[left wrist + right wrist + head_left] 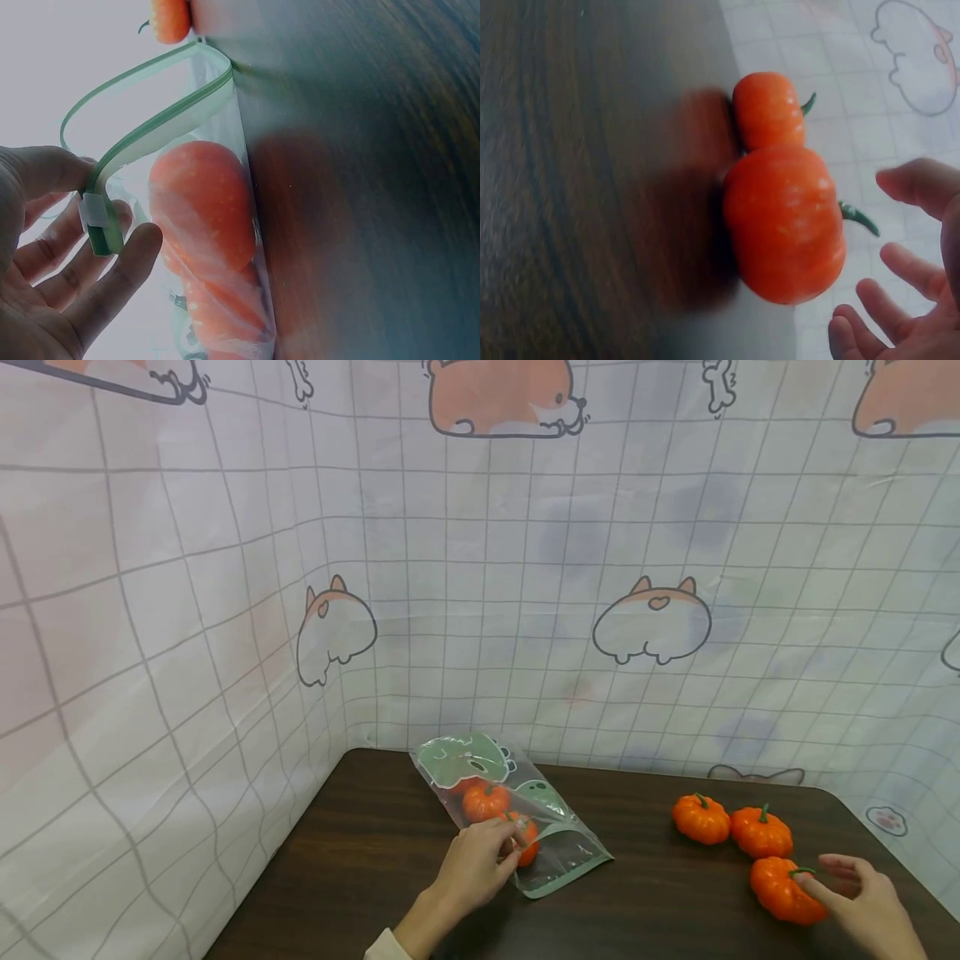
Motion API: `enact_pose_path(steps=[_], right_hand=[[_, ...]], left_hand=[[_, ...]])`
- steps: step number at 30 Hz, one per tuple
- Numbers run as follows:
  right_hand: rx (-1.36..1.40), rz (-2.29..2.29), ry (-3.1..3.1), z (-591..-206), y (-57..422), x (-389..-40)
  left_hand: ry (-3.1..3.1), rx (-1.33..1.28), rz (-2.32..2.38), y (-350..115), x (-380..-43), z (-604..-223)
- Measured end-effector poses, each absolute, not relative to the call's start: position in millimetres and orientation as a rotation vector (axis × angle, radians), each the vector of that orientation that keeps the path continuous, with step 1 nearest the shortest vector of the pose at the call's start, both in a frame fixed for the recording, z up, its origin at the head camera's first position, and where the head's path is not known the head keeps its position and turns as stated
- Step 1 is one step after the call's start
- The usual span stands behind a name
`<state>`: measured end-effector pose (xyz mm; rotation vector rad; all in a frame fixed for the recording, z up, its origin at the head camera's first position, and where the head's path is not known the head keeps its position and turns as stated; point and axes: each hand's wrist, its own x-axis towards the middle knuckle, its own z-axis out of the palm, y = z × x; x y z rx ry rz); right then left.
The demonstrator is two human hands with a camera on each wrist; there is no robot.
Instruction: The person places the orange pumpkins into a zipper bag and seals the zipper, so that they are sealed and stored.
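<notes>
In the head view a clear zip bag (566, 860) with green frog prints and a green zip edge lies on the table, several small orange toy pumpkins (486, 803) inside it. My left hand (480, 858) pinches the bag's edge by the white slider (94, 210); the left wrist view shows the mouth standing apart in a loop. At the right my right hand (870, 897) hovers at the nearest loose pumpkin (783, 891), thumb close to its green stem. Its fingers (911, 274) are spread and loosely bent, with a gap to the pumpkin in the right wrist view.
Two more loose pumpkins, one at the back (701, 818) and one between (761, 832), sit behind the nearest one. The dark wooden table (637, 910) is bordered at the back and sides by a white gridded cloth (480, 693) with cartoon dogs.
</notes>
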<state>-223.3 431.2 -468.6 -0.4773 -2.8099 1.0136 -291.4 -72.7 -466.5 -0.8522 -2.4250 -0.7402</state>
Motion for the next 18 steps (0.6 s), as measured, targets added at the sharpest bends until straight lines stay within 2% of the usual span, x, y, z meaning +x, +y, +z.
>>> enact_pose_path(steps=[18], right_hand=[[-0.539, 1.199, -2.993, -497.4, 444.2, -234.2]], left_hand=[[-2.428, -0.866, -0.732, -74.1, -290.3, -464.3]])
